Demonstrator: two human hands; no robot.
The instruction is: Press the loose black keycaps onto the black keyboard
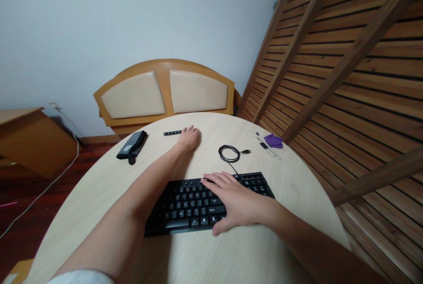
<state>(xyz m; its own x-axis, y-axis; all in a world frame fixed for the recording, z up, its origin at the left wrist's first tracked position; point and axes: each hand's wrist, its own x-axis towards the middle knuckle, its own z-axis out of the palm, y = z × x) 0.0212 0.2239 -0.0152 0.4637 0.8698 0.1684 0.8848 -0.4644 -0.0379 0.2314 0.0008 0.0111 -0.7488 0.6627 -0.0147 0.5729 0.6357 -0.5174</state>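
A black keyboard (185, 207) lies on the round table, and part of its top row looks bare of keys. Spread across its right side, my right hand (233, 198) is open, with the fingers over the upper rows and the thumb at the front edge. My left hand (190, 138) reaches past the keyboard to the far side of the table. Its fingers look apart and rest beside a short row of small black keycaps (172, 133); its palm side is hidden. My left forearm covers the keyboard's left end.
The keyboard's coiled cable with a USB plug (229, 153) lies behind it. At the right are a purple cloth (273, 141) and a thin clear tool with a black band (264, 145). A folded black pouch (132, 145) lies left. A wooden slatted panel (346, 64) stands close on the right.
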